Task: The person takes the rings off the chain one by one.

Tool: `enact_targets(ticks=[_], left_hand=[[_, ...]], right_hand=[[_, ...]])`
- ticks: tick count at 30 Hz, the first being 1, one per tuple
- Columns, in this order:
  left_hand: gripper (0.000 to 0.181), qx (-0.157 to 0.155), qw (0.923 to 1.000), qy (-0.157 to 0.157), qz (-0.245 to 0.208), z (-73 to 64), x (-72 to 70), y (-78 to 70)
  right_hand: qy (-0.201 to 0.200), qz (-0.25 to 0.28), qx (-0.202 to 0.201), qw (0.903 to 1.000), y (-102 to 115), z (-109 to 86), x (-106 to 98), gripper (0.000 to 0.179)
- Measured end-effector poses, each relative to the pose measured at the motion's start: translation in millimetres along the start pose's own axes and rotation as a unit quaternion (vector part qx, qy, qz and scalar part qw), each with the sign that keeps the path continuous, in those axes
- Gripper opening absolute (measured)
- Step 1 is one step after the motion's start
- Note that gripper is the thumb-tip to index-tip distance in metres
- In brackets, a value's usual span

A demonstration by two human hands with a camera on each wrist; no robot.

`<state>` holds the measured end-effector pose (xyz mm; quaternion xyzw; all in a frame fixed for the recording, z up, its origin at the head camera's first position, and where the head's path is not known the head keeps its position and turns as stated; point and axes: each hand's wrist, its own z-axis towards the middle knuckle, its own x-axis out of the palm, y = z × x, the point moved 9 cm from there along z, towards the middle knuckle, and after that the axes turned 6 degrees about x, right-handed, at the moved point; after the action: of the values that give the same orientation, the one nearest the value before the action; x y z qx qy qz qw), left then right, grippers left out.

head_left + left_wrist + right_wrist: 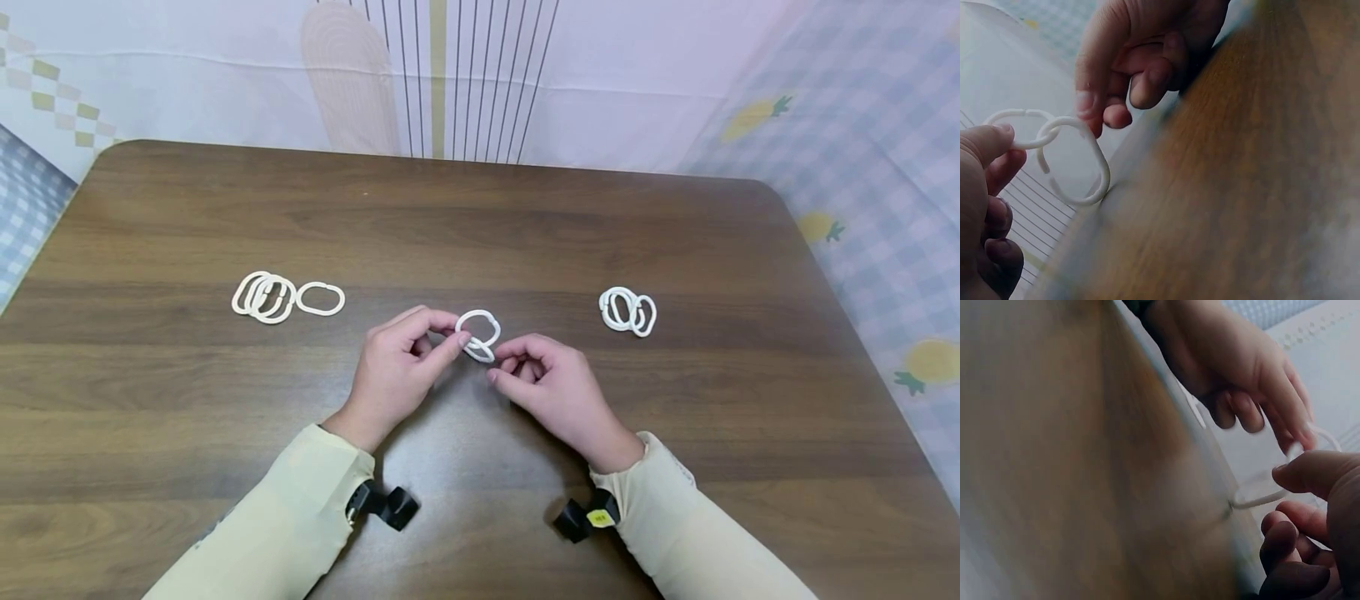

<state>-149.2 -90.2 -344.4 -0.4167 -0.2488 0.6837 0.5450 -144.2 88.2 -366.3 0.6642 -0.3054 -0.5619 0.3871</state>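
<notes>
My left hand (397,362) pinches a white plastic C-shaped link (480,312) between thumb and forefinger over the middle of the table. Through it hangs a second white link (1105,169), whose small gap shows in the left wrist view. Beside this hanging link is my right hand (558,383), its fingers loosely bent. The right thumb and forefinger stand apart, with their tips right at the link's edge. In the right wrist view the thumb partly covers the two joined links.
On the brown wooden table (480,225), several white links (273,320) lie overlapping at the left, with a single link (321,312) beside them. A smaller overlapping group of white links (619,290) lies at the right. Patterned cloth (600,92) hangs behind the table.
</notes>
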Motion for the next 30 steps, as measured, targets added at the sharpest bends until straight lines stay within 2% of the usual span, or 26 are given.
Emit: enact_targets(ticks=[6, 18, 22, 27, 30], left_hand=[[0.01, -0.004, 0.9997, 0.002, -0.024, -0.6, 2.6, -3.1], [0.01, -0.021, 0.9987, 0.008, -0.046, -3.0, 4.6, -0.6], [0.009, -0.031, 0.9983, 0.009, -0.048, -3.7, 4.2, 2.5], [0.011, -0.035, 0.9984, 0.003, -0.045, -2.8, 2.8, 5.9], [0.012, -0.035, 0.9983, 0.0, -0.046, -2.3, 2.4, 7.2]], right_hand=[[-0.009, -0.011, -0.017, 0.9998, 3.4, -2.6, 2.0, 0.016], [-0.026, -0.005, -0.07, 0.9972, 9.2, -3.3, 1.7, 0.008], [-0.034, 0.018, -0.068, 0.997, 7.4, -2.2, 0.3, 0.006], [-0.025, 0.059, -0.053, 0.9965, 4.6, -1.3, 0.9, 0.004], [-0.028, 0.062, -0.054, 0.9962, 6.2, -2.0, 0.3, 0.003]])
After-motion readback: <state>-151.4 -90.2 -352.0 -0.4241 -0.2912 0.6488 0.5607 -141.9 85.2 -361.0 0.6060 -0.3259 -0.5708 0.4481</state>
